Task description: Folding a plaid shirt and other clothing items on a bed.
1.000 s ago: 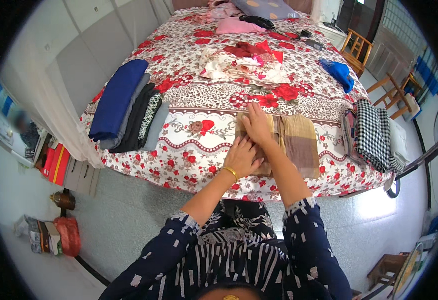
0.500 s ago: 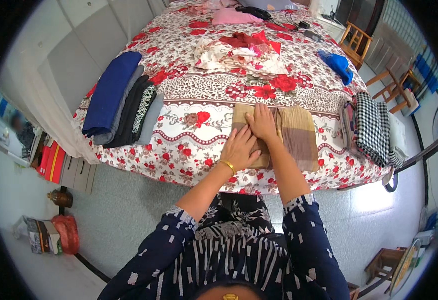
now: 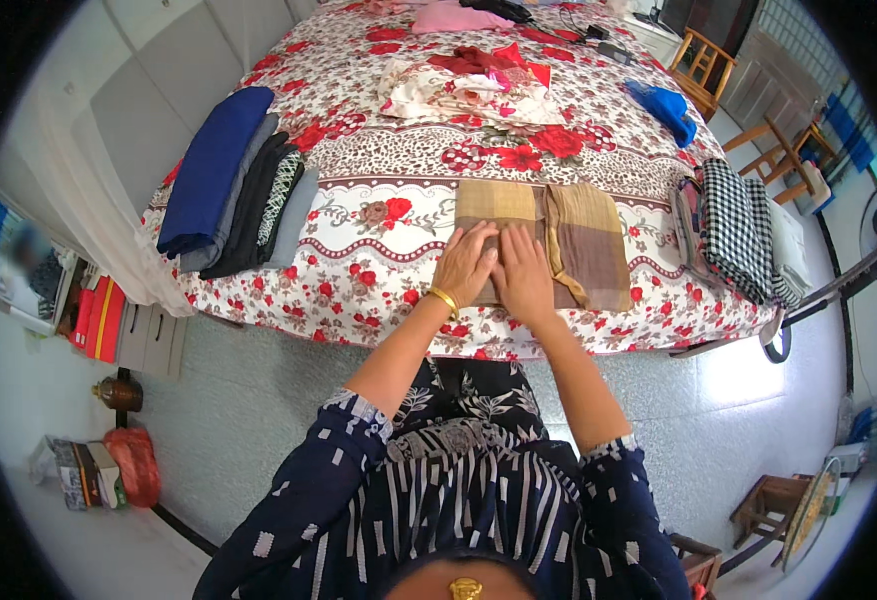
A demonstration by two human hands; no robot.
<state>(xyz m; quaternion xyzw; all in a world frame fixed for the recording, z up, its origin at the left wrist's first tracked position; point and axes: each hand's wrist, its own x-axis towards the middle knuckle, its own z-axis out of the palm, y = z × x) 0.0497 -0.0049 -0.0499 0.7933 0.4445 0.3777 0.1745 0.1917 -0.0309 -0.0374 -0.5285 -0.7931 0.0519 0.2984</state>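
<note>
Left of centre, my left hand (image 3: 466,265) has slid down beside my right hand (image 3: 524,275); both now press flat, fingers spread and holding nothing, on the near edge of the folded tan cloth (image 3: 544,240) on the bed (image 3: 379,230), smoothing the fold.

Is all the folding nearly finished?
About halfway, it seems. Done: a folded pile at the left, another at the right. In hand: both hands, left hand and right hand, press flat on the brown cloth. Left: loose clothes further up the bed.
</note>
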